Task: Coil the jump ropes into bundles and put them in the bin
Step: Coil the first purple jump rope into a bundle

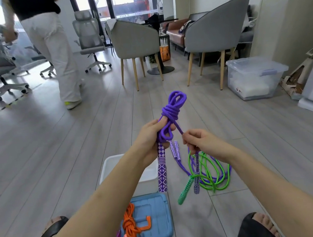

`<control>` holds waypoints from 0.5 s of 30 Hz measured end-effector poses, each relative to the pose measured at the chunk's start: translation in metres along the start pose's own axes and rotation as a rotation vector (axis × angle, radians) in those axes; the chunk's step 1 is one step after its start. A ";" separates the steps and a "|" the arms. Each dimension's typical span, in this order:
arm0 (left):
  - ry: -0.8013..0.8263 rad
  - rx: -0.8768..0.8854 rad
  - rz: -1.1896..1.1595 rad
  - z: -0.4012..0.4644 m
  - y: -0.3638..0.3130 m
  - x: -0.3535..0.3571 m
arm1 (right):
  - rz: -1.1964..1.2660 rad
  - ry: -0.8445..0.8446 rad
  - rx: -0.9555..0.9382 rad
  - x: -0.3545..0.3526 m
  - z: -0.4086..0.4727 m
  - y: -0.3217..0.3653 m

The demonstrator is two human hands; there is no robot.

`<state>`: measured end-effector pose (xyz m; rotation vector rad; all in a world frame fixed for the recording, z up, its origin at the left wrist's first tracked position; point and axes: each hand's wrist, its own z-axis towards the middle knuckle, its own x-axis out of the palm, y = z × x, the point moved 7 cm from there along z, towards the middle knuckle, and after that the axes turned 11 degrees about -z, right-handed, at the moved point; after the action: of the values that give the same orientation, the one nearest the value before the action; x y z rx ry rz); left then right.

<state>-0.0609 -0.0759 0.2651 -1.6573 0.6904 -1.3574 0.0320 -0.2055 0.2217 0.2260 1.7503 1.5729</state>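
Note:
My left hand (150, 138) grips a coiled purple jump rope (171, 110) held upright, its patterned handle (162, 172) hanging below the fist. My right hand (200, 142) pinches the free end of that same purple rope, which is wrapped around the coil. A white bin (113, 163) stands on the floor beneath my left forearm. A loose green rope (207, 173) and another purple rope (228, 176) lie tangled on the floor to the right of the bin. An orange bundled rope (130, 226) rests on a blue lid (156, 218).
Grey chairs (134, 38) and a clear lidded storage box (255, 76) stand farther back on the wood floor. A person in white trousers (53, 52) stands at the back left among office chairs. My feet in black sandals (254, 228) are at the bottom edge.

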 end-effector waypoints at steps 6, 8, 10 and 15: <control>0.147 -0.142 -0.067 -0.010 0.010 0.008 | 0.313 -0.233 0.011 -0.018 0.005 -0.005; 0.245 -0.207 -0.109 -0.013 0.012 0.015 | 0.435 -0.207 -0.035 -0.019 0.007 0.001; 0.380 -0.291 -0.119 -0.018 0.012 0.024 | 0.343 -0.155 -0.079 -0.020 0.007 0.002; 0.491 -0.454 0.390 -0.023 0.025 0.009 | -0.052 -0.028 -0.213 -0.029 0.004 0.010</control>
<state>-0.0782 -0.1011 0.2483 -1.4091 1.6174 -1.3876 0.0510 -0.2170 0.2432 0.0965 1.5413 1.6951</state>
